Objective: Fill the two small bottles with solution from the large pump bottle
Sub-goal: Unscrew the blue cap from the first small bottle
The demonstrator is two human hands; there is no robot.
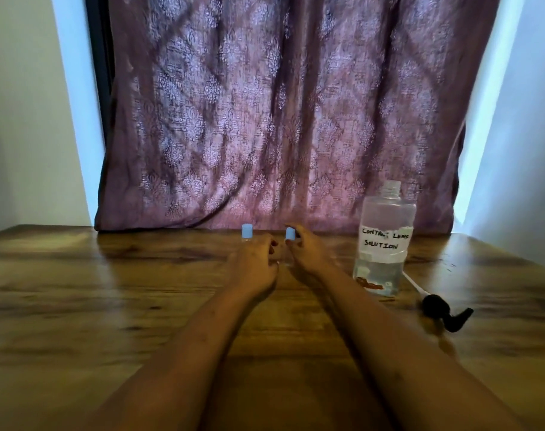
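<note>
Both bare forearms reach out across the wooden table [109,290] toward the purple patterned curtain [280,119] that hangs along its far edge. The large bottle [384,241] serves as the landmark: it stands upright on the table, clear, its neck open with no pump in it, a white label reading "CONTACT LENS SOLUTION" across its middle and some clear liquid in its lower part.

Just to the right of that bottle, and nearer the person, the black pump head [445,312] lies on its side on the table, its white tube pointing back toward the bottle's base.

To the left of the large bottle, the right hand [308,251] has its fingers [296,233] curled around a small blue cap [290,233], which sits at their tips. Whether a small bottle is under that cap I cannot tell; the hands hide it.

Further left from the large bottle, the left hand [255,262] is curled inward, fingers bent close to the right hand; what they hold, if anything, is hidden. Beyond its knuckles stands a second blue cap [247,230] atop a small clear bottle, mostly covered by the hand.
</note>
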